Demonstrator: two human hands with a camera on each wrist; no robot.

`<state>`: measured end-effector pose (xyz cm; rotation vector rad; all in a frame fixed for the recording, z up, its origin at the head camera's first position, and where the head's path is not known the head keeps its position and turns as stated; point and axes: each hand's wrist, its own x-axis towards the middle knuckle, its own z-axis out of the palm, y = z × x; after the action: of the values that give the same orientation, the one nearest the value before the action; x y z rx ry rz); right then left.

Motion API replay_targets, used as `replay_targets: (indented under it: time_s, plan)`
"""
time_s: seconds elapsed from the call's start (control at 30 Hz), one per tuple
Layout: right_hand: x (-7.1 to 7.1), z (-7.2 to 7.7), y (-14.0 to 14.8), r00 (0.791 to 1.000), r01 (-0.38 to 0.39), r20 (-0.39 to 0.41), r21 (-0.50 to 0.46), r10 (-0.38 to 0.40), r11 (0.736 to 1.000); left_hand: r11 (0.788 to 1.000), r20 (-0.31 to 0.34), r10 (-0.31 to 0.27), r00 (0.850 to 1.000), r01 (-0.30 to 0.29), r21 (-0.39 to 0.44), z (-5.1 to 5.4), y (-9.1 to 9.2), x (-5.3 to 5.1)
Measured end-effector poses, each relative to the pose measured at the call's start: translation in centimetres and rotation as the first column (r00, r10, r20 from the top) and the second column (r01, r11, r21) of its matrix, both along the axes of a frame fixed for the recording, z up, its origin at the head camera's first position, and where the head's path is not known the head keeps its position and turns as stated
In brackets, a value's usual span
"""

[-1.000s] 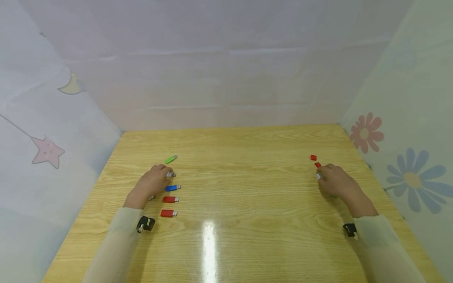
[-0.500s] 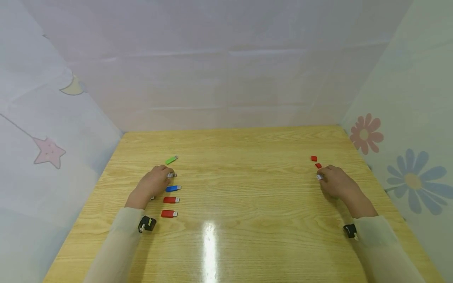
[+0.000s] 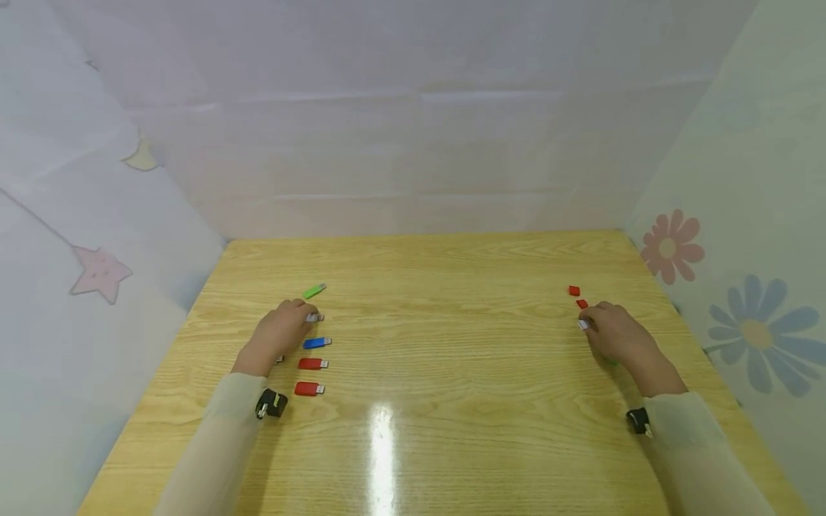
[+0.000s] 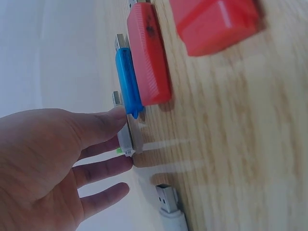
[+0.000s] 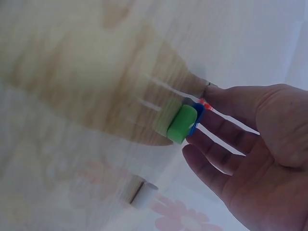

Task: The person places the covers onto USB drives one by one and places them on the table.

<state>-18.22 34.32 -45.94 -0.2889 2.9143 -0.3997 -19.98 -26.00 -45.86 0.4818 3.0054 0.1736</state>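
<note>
Head view: we look down on a wood-grain worktop (image 3: 445, 322), its small pieces grouped at left and right, well apart, perhaps to separate two sorts.
White stick: this USB stick (image 4: 174, 222) lies at left, mostly hidden from above by the wrist.
Left hand (image 3: 279, 333): thumb and finger narrowed on a pale stick (image 4: 125, 138) by its sides, which we think leaves its plug clear.
Left column: far to near, green stick (image 3: 315, 291), the pale one, blue stick (image 3: 316, 343), two red sticks (image 3: 309, 364); plugs point rightward, probably for uniformity.
Red caps (image 3: 574, 291): far right, just beyond the fingers.
Right hand (image 3: 618, 335): pinching a small white piece (image 3: 584, 325), likely a cap.
Under it: green cap (image 5: 182, 125) and blue cap (image 5: 198, 115); whether they touch, we cannot tell.
</note>
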Motion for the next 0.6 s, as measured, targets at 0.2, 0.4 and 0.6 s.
replay_targets:
  time_s: [0.2, 0.4, 0.6]
  plan:
    - [-0.12, 0.02, 0.23, 1.000, 0.009, 0.000, 0.002, -0.009, 1.000, 1.000, -0.006, 0.018, 1.000, -0.018, 0.004, -0.18, 0.26, -0.38]
    - [-0.35, -0.29, 0.53, 1.000, 0.003, -0.001, -0.003, -0.003, 1.000, 0.999, -0.004, 0.036, 0.999, -0.036, 0.026, -0.15, 0.38, -0.67]
    - [-0.23, -0.07, 0.26, 1.000, 0.014, 0.008, -0.020, -0.014, 1.000, 0.998, -0.003, 0.057, 0.998, -0.057, 0.041, -0.12, 0.40, -0.80]
